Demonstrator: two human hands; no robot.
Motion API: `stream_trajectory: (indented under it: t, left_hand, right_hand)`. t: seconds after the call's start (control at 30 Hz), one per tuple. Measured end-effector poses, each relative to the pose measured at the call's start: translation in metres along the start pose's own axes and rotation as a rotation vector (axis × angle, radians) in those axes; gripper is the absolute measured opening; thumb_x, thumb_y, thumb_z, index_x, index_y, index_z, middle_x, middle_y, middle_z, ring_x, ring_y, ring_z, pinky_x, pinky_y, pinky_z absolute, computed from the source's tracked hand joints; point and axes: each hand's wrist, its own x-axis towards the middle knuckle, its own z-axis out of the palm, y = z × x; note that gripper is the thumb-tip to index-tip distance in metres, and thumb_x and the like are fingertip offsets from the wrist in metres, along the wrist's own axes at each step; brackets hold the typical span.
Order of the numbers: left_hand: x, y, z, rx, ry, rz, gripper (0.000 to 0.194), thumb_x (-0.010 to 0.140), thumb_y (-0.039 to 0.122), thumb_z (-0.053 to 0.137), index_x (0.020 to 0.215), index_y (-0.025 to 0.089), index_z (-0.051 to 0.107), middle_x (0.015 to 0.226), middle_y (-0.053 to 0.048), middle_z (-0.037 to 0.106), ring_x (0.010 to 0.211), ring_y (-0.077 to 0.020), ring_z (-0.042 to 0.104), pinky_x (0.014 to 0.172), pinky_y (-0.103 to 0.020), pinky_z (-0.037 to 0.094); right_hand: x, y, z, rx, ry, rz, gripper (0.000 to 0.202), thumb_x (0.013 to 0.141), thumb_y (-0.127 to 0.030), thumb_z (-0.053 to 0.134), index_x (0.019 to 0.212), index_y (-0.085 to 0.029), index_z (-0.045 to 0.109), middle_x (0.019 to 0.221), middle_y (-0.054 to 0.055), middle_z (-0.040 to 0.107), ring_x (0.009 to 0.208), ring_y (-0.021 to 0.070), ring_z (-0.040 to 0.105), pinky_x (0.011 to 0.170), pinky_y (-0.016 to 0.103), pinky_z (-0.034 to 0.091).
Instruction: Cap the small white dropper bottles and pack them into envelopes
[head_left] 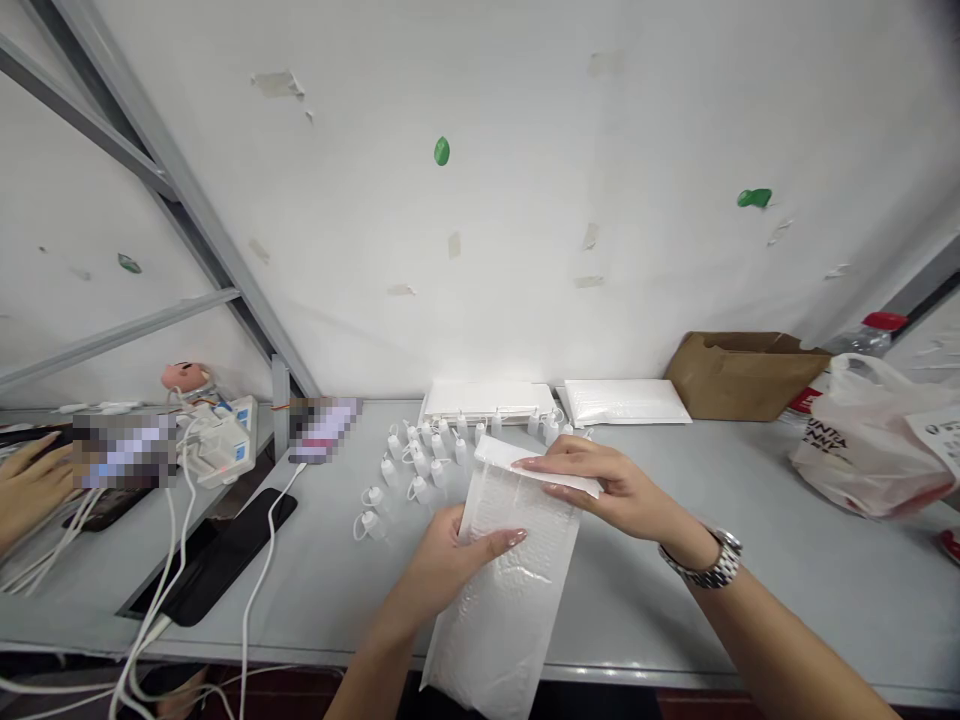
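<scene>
A white padded envelope (510, 590) is held up in front of me, its lower end past the table's front edge. My left hand (450, 565) grips its left side, thumb lying across the front. At the top, my right hand (607, 485) pinches the folded flap (499, 455) between thumb and fingers; a metal watch is on that wrist. Behind and left of the envelope stand several small white bottles (420, 488) with looped caps. Two piles of flat white envelopes, one at the back middle (487, 397) and one further right (626, 400), lie against the wall.
An open brown cardboard box (739, 380) and a white plastic bag (862, 440) stand at the right. Left are a black phone (232, 560), white cables, a power strip (225, 445) and another person's hand (34, 490) at a blurred screen.
</scene>
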Motion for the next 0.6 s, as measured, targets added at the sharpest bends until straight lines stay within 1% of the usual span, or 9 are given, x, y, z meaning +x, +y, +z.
stream_trajectory:
  t: [0.1,0.2,0.27,0.33,0.37,0.43,0.47,0.53,0.6]
  left_hand:
    - [0.003,-0.01,0.005,0.017,0.016,0.036,0.032,0.07,0.039,0.069,0.093,0.017,0.069,0.094,-0.007,0.074,0.089,-0.0269,0.067,0.076,-0.036,0.052]
    - [0.004,-0.018,0.011,0.05,0.03,0.052,0.035,0.073,0.042,0.065,0.097,0.017,0.067,0.099,-0.008,0.072,0.095,-0.0274,0.064,0.081,-0.038,0.05]
    - [0.002,-0.021,0.011,0.107,0.053,0.103,0.036,0.076,0.042,0.062,0.104,0.019,0.065,0.11,-0.008,0.069,0.104,-0.0263,0.06,0.089,-0.037,0.047]
    - [0.0,-0.024,0.005,0.175,0.101,0.152,0.037,0.079,0.041,0.06,0.111,0.023,0.061,0.119,-0.006,0.064,0.114,-0.0241,0.054,0.097,-0.036,0.041]
    - [-0.001,-0.025,0.001,0.195,0.121,0.158,0.037,0.08,0.041,0.058,0.112,0.024,0.06,0.121,-0.006,0.063,0.116,-0.0234,0.053,0.099,-0.037,0.04]
    - [-0.004,-0.028,-0.007,0.196,0.141,0.136,0.036,0.081,0.042,0.055,0.113,0.025,0.059,0.119,-0.007,0.064,0.115,-0.0227,0.053,0.1,-0.038,0.039]
    - [-0.005,-0.03,-0.011,0.187,0.152,0.121,0.035,0.081,0.042,0.055,0.112,0.024,0.059,0.116,-0.007,0.065,0.114,-0.0227,0.054,0.099,-0.039,0.04]
    - [-0.006,-0.034,-0.015,0.166,0.18,0.104,0.035,0.081,0.042,0.055,0.109,0.023,0.06,0.113,-0.008,0.066,0.111,-0.0229,0.056,0.099,-0.039,0.041]
    - [-0.008,-0.037,-0.016,0.144,0.218,0.112,0.034,0.08,0.043,0.056,0.106,0.022,0.062,0.11,-0.008,0.068,0.109,-0.0235,0.058,0.098,-0.04,0.042]
  right_hand:
    - [-0.004,0.006,0.002,0.022,-0.044,0.048,0.032,0.087,-0.048,0.048,0.111,-0.035,0.065,0.08,0.002,0.055,0.072,0.0162,0.052,0.062,0.033,0.049]
    - [-0.01,0.008,0.008,-0.015,0.079,0.17,0.026,0.09,-0.04,0.048,0.106,-0.034,0.068,0.08,0.002,0.058,0.073,0.0163,0.054,0.063,0.032,0.05]
    - [-0.016,0.004,0.003,-0.074,0.26,0.275,0.028,0.086,-0.036,0.056,0.112,-0.032,0.063,0.082,0.002,0.061,0.072,0.0167,0.057,0.06,0.03,0.05]
    - [-0.024,-0.006,-0.012,-0.163,0.487,0.369,0.036,0.078,-0.039,0.065,0.111,-0.028,0.063,0.08,0.002,0.064,0.067,0.0172,0.058,0.054,0.029,0.049]
    - [-0.027,-0.012,-0.023,-0.228,0.607,0.422,0.033,0.074,-0.041,0.068,0.103,-0.026,0.066,0.079,0.002,0.065,0.065,0.0176,0.058,0.052,0.029,0.048]
    - [-0.034,-0.025,-0.048,-0.391,0.871,0.434,0.025,0.069,-0.042,0.072,0.085,-0.023,0.07,0.076,0.003,0.066,0.065,0.0196,0.059,0.051,0.03,0.046]
    - [-0.035,-0.029,-0.061,-0.479,1.011,0.385,0.024,0.07,-0.042,0.072,0.085,-0.023,0.07,0.078,0.004,0.067,0.068,0.021,0.06,0.054,0.032,0.046]
    - [-0.034,-0.03,-0.081,-0.679,1.213,0.229,0.022,0.073,-0.04,0.07,0.089,-0.024,0.068,0.082,0.005,0.066,0.075,0.0237,0.061,0.063,0.036,0.048]
    - [-0.026,-0.017,-0.093,-0.929,1.294,0.086,0.018,0.078,-0.038,0.067,0.089,-0.024,0.066,0.083,0.007,0.063,0.085,0.0261,0.058,0.076,0.041,0.046]
